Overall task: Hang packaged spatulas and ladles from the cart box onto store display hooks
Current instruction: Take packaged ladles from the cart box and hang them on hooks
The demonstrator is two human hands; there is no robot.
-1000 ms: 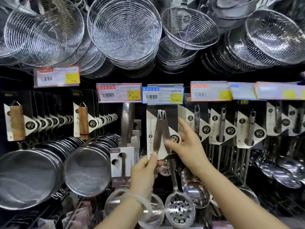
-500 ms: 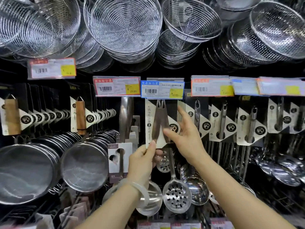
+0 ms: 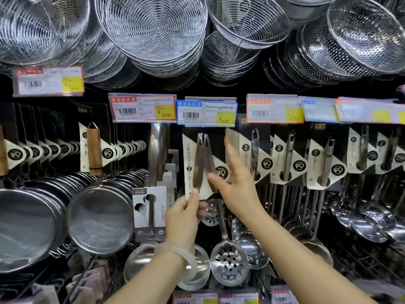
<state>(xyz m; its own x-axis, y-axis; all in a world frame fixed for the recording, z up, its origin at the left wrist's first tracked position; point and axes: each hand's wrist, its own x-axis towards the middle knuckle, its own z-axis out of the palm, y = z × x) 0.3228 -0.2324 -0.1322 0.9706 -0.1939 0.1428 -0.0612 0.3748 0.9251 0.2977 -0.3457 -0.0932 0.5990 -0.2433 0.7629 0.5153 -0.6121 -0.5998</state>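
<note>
At the utensil wall, my left hand (image 3: 183, 212) pinches the bottom edge of the carded two-piece set (image 3: 202, 165), raised under the blue price tag (image 3: 207, 113); my right hand (image 3: 235, 183), fingers straight, presses the card's right side. I judge the card light and bendy, the steel handles stiff and slick, so the card's lower edge, where my grip sits, suits best; the hook stays hidden behind the tag, and the cart box is out of view.

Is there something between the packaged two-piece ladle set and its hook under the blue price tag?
Nothing visible. The ladle set card reaches up to the blue price tag, which hides the hook itself; left hand pinches its lower edge.
</note>
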